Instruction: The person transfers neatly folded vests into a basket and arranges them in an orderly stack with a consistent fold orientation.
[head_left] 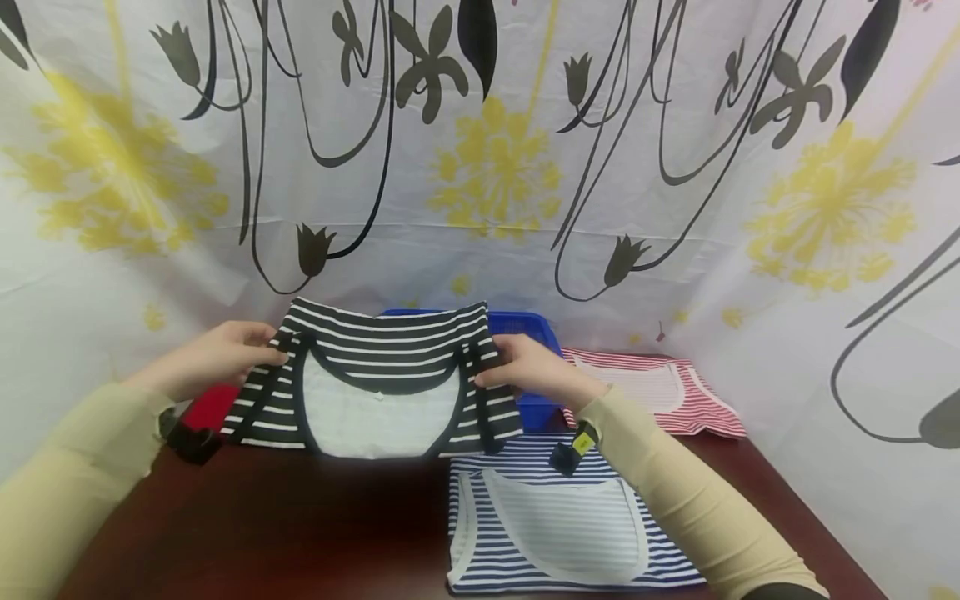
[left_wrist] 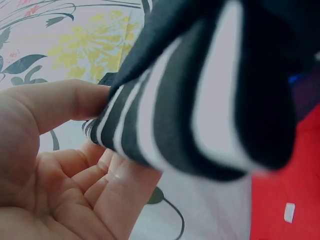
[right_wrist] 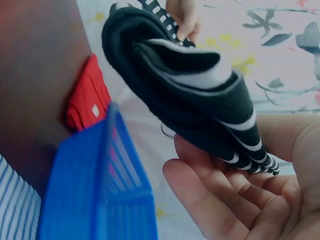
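Observation:
A folded black-and-white striped shirt [head_left: 390,342] with a black-trimmed scooped neckline hangs above the dark table in the head view. My left hand [head_left: 236,354] pinches its left edge between thumb and fingers, and my right hand [head_left: 540,367] pinches the right edge. In the left wrist view the striped cloth [left_wrist: 165,100] passes between the thumb and curled fingers of the left hand [left_wrist: 75,175]. Layered folds of the shirt [right_wrist: 175,100] show in the right wrist view, gripped by the right hand [right_wrist: 235,185].
Behind the shirt stands a blue plastic basket [head_left: 536,329], partly hidden. A folded blue-and-white striped shirt [head_left: 570,525] lies at the front right, a red-and-white striped one [head_left: 652,387] farther back. A red folded cloth [right_wrist: 90,97] lies on the left of the table [head_left: 262,533]. A patterned curtain [head_left: 480,275] hangs behind.

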